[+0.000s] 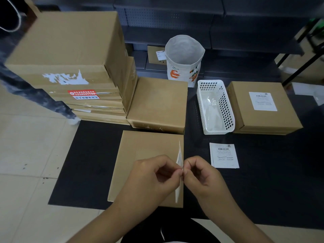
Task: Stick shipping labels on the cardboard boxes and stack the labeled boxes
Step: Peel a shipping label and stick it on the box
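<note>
Fingertips of the left hand [154,174] and right hand [201,174] pinch one shipping label [179,172] edge-on between them, its long axis upright, directly above the right edge of the bare cardboard box [140,163].

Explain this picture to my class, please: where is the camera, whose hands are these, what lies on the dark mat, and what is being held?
There is no machine here. One camera, worn on a person's head, looks forward and down at their bare hands. The left hand and right hand together pinch a white label sheet, seen edge-on, above a plain cardboard box. It looks as if the backing is being peeled, though that is not certain. On the black mat also lie a printed shipping label, a white plastic basket, a labeled box, another unlabeled box and a tall stack of boxes. A white bag stands behind.
</note>
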`<state>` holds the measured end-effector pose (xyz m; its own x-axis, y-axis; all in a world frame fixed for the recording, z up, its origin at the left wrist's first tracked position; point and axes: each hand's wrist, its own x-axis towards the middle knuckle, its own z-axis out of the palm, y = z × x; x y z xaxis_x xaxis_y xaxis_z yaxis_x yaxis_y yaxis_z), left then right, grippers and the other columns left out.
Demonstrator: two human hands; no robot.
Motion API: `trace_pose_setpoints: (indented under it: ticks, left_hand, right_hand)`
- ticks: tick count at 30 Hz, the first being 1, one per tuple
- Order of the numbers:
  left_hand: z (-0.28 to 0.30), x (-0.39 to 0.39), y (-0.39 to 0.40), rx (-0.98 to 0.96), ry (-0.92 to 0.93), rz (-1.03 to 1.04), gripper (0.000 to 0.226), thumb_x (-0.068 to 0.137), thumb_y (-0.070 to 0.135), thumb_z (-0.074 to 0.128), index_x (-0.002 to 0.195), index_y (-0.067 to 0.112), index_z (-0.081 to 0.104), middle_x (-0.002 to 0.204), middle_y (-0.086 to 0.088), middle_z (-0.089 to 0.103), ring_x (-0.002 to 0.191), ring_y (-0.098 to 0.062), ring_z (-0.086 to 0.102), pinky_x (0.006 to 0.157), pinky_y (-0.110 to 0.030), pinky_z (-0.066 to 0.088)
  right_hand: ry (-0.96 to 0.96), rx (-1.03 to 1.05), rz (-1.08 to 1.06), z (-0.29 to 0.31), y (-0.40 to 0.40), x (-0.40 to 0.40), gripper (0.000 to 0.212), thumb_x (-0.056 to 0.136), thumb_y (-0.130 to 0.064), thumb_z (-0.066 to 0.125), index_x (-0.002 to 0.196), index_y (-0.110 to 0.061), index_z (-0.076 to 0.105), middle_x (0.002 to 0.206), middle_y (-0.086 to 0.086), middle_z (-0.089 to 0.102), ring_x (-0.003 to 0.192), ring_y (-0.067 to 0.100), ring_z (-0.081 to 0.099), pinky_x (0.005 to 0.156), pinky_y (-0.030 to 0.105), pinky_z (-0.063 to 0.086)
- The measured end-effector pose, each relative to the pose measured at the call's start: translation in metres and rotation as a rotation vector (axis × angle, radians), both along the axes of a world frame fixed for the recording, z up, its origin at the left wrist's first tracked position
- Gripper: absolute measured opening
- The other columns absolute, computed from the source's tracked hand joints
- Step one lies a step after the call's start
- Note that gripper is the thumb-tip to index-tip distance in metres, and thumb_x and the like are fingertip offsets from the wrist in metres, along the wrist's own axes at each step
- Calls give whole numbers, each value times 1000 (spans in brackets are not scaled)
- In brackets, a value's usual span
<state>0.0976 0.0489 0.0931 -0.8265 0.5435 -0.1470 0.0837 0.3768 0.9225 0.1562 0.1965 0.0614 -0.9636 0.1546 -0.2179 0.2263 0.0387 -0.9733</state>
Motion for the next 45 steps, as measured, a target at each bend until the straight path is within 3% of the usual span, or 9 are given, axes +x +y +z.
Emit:
trace_pose_setpoints:
  ticks: [6,11,18,22,28,31,34,39,45]
  left_hand:
    - [-2,-1,-1,-2,-43,22,8,84,13,70,84,20,73,76,9,71,74,-5,68,69,-17,54]
    - [-4,-5,-2,18,-180,57,6,84,15,68,84,18,74,77,5,73,76,-10,70,77,-31,58]
    - [-7,-7,-4,53,-249,115,7,83,13,68,84,18,74,77,2,73,76,-13,70,78,-35,59]
    - [-6,-9,-6,41,-231,115,9,83,12,69,83,18,74,76,4,73,75,-11,70,76,-32,59]
    - [-5,-11,-8,35,-194,104,10,82,7,70,82,16,74,75,5,74,73,-9,71,71,-22,57]
    - [-4,-11,-9,32,-165,107,10,82,7,70,83,16,74,75,6,73,72,-7,70,70,-19,56]
    - [-2,-9,-9,16,-37,103,14,82,5,69,82,17,74,74,10,72,70,-3,68,65,-12,51]
    - [-4,-9,-12,-27,201,48,16,81,4,71,84,20,73,80,14,70,74,-2,67,66,-13,53]
    - [-4,-10,-15,-10,166,41,16,82,6,68,85,21,73,79,14,70,75,-1,68,66,-11,51]
  right_hand:
    - [21,17,13,-4,-1,0,16,74,-43,58,71,-27,58,67,-9,51,63,9,43,58,25,38]
    - [26,11,31,-4,-2,-1,15,75,-42,57,73,-28,60,71,-7,56,66,9,48,60,24,42]
    - [67,-4,37,-5,-3,-4,12,78,-34,56,75,-22,59,79,-5,63,75,10,58,69,26,49]
    - [79,14,35,-6,-5,-6,12,79,-33,56,75,-22,58,78,-8,62,74,6,57,68,20,45]
    - [67,0,29,-5,-7,-8,11,80,-33,56,76,-22,59,79,-3,62,77,12,59,74,36,51]
    - [65,-17,14,-3,-10,-9,15,79,-35,57,77,-21,60,78,-2,62,76,11,59,74,36,51]
    - [45,-24,-12,-3,-12,-10,21,78,-43,63,79,-22,62,75,-2,62,73,10,56,71,32,49]
    - [32,-40,-10,-6,-14,-10,22,77,-46,65,81,-24,67,77,1,65,75,13,59,73,32,51]
    - [33,-49,-8,-9,-16,-9,16,77,-43,63,79,-27,67,77,-1,65,75,12,59,72,32,50]
